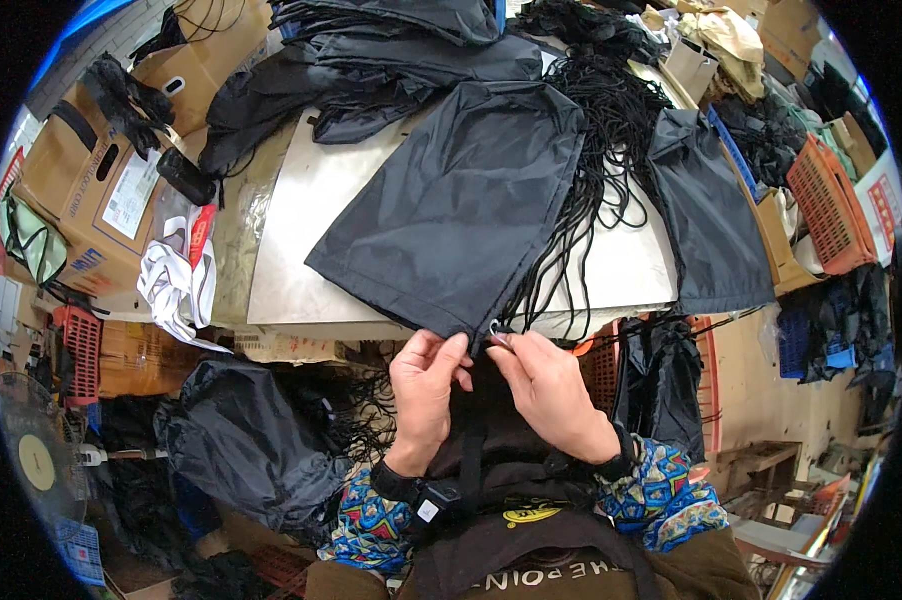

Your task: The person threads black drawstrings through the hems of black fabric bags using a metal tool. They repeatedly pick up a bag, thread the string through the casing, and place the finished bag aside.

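Note:
A black fabric bag lies spread over the white tabletop, its narrow corner toward me at the table's near edge. My left hand pinches that corner between thumb and fingers. Close beside it, my right hand is closed on a small thin tool with a shiny loop at its tip; most of it is hidden by my fingers. The loop sits right at the bag's edge. Along the bag's right side hangs a thick bundle of black cords.
More black bags are heaped at the back. Another black bag hangs over the table's right side. Cardboard boxes and white straps stand left. An orange basket is at right. A fan stands lower left.

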`<action>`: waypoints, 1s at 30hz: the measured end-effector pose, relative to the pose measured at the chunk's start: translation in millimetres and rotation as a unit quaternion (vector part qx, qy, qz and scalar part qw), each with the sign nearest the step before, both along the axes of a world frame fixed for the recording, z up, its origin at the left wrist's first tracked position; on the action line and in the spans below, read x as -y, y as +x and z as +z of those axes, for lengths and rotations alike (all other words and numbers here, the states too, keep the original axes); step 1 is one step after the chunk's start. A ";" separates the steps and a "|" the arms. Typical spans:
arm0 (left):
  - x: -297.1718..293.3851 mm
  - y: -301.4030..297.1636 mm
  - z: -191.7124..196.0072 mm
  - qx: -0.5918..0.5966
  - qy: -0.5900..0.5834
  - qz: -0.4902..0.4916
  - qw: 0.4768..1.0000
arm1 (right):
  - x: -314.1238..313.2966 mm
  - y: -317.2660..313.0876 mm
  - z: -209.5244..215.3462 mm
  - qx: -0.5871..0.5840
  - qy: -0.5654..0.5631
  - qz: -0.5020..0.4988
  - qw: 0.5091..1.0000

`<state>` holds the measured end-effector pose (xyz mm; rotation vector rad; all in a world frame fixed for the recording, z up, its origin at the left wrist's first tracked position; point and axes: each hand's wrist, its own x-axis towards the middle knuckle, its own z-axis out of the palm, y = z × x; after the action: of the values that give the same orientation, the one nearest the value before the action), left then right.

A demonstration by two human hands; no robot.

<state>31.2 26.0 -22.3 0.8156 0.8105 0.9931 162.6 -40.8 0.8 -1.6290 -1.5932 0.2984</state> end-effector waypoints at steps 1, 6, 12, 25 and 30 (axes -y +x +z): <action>2.4 1.8 1.7 0.002 0.001 -0.017 1.000 | -5.9 2.6 0.3 -0.036 0.005 0.016 0.999; 5.6 -3.4 -3.9 -0.038 0.030 -0.056 0.997 | -11.9 0.3 -9.4 -0.026 0.004 0.001 1.000; 4.3 -4.5 6.3 0.048 -0.079 -0.054 0.994 | -2.6 5.7 1.2 0.067 -0.066 -0.002 0.996; 6.1 -2.4 4.5 0.011 -0.021 -0.023 0.999 | 8.2 -3.2 9.9 0.148 -0.063 0.032 0.986; 9.1 -4.3 3.3 -0.042 0.010 0.044 0.998 | 7.7 -12.0 5.3 0.156 -0.067 0.030 0.985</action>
<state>26.9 16.9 -19.0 0.8491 0.9171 1.0509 150.6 -48.5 6.1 -1.8014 -1.8947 0.1907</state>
